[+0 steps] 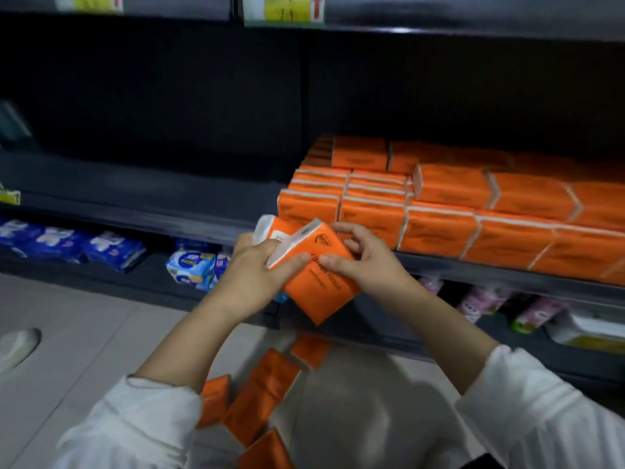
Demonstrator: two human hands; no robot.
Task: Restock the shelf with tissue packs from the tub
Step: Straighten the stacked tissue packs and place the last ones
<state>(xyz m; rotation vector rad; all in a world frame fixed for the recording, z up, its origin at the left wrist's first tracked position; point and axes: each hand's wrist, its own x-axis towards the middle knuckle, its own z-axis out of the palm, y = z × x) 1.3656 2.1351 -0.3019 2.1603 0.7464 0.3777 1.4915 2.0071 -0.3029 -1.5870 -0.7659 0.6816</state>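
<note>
Between the two hands, an orange tissue pack (318, 282) hangs tilted, one corner pointing down. The left hand (250, 272) curls round its upper left end, with the thumb lying across the printed front. A second pack (279, 231), orange with a white end, shows just past the left hand's fingers and touches the first. Whether that hand grips both packs I cannot tell. The right hand (365, 265) pinches the tissue pack's right side, thumb on the face and fingers hooked over the top edge. Both forearms come out of white sleeves (142, 424).

Just beyond the right hand and off to its right, stacked packs (473, 214) of the same orange sit in rows and layers on the dark shelf (152, 211). The nearest stack is close behind the right fingers. Beyond the left hand the same shelf board runs off to the left.

Below the hands, between the forearms, loose packs (260, 384) lie jumbled in a pale tub (372, 411), which is blurred. Left of the left hand, one level lower, lie blue packets (111, 248). Below and right of the right hand stand pink packets (480, 299). Far above both hands hangs a price label (284, 8).
</note>
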